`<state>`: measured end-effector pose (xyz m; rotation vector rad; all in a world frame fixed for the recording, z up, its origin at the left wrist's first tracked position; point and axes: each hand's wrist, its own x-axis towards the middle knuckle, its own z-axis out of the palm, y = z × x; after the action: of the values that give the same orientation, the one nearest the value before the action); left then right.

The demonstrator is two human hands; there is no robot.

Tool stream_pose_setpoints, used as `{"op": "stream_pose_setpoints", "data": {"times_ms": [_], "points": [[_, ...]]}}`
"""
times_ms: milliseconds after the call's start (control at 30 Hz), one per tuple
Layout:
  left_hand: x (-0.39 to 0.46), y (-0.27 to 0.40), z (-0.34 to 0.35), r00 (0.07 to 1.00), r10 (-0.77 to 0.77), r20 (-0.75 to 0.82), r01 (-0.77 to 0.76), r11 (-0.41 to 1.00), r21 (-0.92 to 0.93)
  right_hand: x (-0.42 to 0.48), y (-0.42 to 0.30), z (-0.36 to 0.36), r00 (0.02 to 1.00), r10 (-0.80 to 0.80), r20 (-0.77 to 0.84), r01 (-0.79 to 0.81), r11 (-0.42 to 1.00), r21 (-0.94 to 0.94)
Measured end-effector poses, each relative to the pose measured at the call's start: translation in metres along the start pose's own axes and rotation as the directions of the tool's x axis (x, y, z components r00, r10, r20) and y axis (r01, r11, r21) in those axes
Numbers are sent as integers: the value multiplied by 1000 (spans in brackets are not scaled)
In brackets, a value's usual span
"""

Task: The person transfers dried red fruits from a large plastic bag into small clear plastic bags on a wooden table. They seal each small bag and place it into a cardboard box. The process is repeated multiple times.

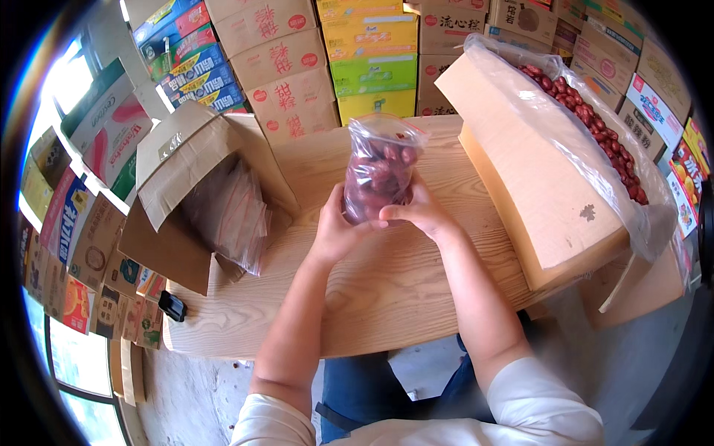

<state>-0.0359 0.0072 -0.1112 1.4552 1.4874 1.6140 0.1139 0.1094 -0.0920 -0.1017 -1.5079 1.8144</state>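
Note:
A clear zip-top plastic bag point(379, 173) filled with dried red dates is held upright over the middle of the wooden table. My left hand point(343, 226) grips its lower left side, and my right hand point(421, 209) clasps the lower right. Both thumbs press across the front near the bottom. A reddish strip runs along the top edge; whether the bag is sealed I cannot tell. To the right, a large cardboard box point(535, 150) lined with clear plastic holds loose red dates point(585, 120).
On the left of the wooden table point(385, 312), an opened cardboard box point(189, 145) lies on its side with flat zip-top bags point(240, 217) spilling out. A small black plastic object point(173, 306) sits at the left edge. Stacked cartons point(284, 72) stand behind the table and along both sides.

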Motion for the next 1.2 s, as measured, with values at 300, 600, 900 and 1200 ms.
{"op": "stream_pose_setpoints", "data": {"times_ms": [300,600,900,1200], "points": [[-1,-2,-3,1000,-20,7,20,996,-87,2,3,-10,990,103,93,-88,985,-150],[-4,11,-7,996,-54,73,78,921,-381,3,16,-20,995,85,49,-75,980,-187],[-2,5,-7,998,-52,-19,45,956,-289,0,9,-8,996,71,57,-63,990,-124],[-5,6,4,999,-3,40,17,932,-362,0,4,-2,999,31,-21,-32,998,-51]]}}
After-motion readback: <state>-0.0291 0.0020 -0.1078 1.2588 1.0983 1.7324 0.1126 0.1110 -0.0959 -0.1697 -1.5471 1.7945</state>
